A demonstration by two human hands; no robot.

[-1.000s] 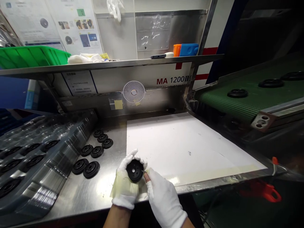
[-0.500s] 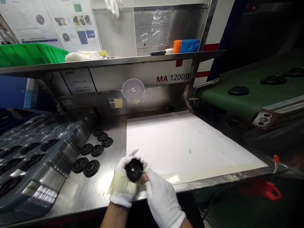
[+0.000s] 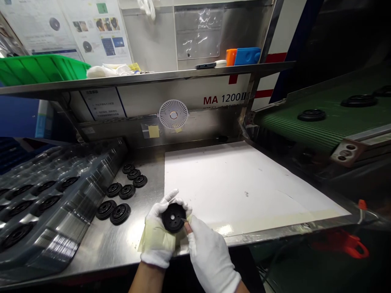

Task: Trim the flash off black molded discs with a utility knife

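Note:
My left hand (image 3: 159, 238), in a white glove with tape across the palm, is closed round a small black round part (image 3: 173, 217) with a hole in its middle. My right hand (image 3: 210, 254), also gloved in white, pinches a thin pointed tool (image 3: 184, 220) whose tip touches the part's right edge. Both hands hover over the front edge of the steel bench (image 3: 122, 240). Several more black round parts (image 3: 120, 191) lie in pairs on the bench to the left of my hands.
A stack of clear blister trays (image 3: 45, 203) holding black parts sits at the left. A white sheet (image 3: 238, 183) covers the bench's right half. A green conveyor (image 3: 330, 122) at the right carries black parts. A shelf above holds a green bin (image 3: 39, 69); a small fan (image 3: 173, 114) hangs below it.
The hands and the black part stay in almost the same pose. Parts on the conveyor have shifted slightly as the view moved a little.

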